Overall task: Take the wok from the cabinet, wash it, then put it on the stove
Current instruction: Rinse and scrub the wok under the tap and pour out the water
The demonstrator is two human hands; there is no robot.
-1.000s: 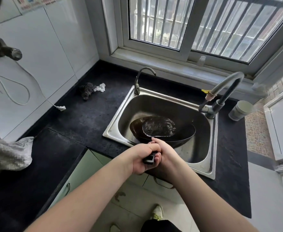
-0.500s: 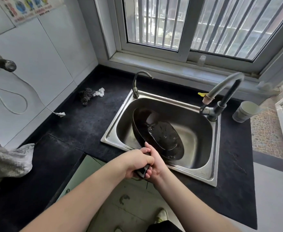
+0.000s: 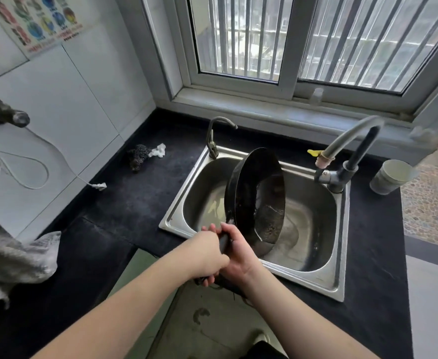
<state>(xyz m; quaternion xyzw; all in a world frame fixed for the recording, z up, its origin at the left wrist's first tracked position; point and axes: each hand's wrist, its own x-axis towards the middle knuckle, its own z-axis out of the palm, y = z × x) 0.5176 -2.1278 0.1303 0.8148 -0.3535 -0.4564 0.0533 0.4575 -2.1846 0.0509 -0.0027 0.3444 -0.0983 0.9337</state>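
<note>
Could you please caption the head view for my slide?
Both hands grip the wok handle, tipping it on edge over the sink.

Single wide-angle view from my head, facing forward and steeply down over my forearms, close above the sink (image 3: 341, 244) set in the dark desk (image 3: 124, 208), window (image 3: 290, 42) across the top, floor between my arms at the bottom edge.

Place: you are in a home kitchen.
Sink: a shiny metal sink (image 3: 338, 278) sits in a black counter (image 3: 124, 203) right in front of you.
Tap: a bent tap (image 3: 347, 161) stands by it.
Window: a barred window (image 3: 290, 40) is behind.
Walls: white tiles (image 3: 64, 107).
</note>
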